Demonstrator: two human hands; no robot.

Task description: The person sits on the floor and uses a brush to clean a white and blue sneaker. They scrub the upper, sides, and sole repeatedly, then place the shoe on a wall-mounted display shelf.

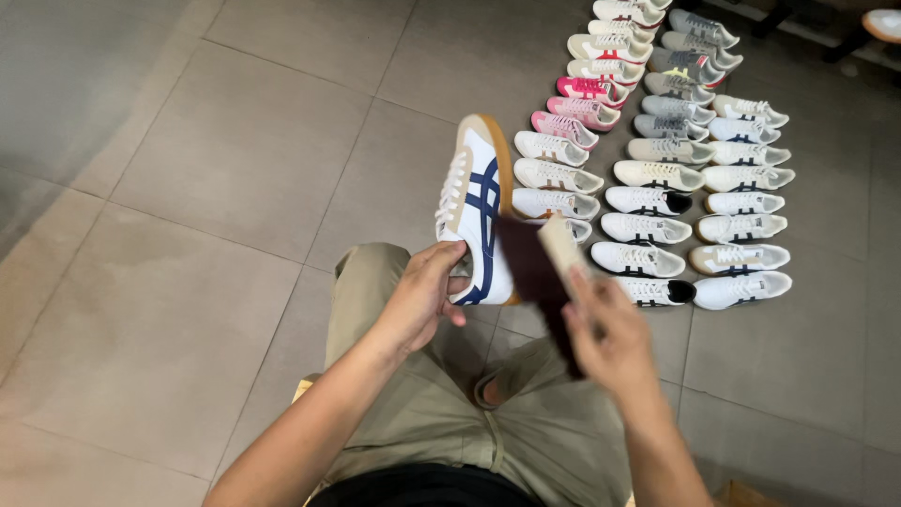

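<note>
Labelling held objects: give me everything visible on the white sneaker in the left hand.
The white sneaker is a low lace-up shoe with crossed navy side stripes, white laces, a beige toe patch and a tan gum sole. It looks like smooth leather. It is held off the floor, tipped on its side, toe pointing away. The left hand grips its heel end; the right hand holds a blurred brush close beside it.

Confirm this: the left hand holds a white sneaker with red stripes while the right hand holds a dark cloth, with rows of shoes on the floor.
Not quite. The head view shows the stripes on the white sneaker in the left hand are navy blue, not red. The right hand does hold a dark cloth, beside rows of shoes on the floor.
</note>
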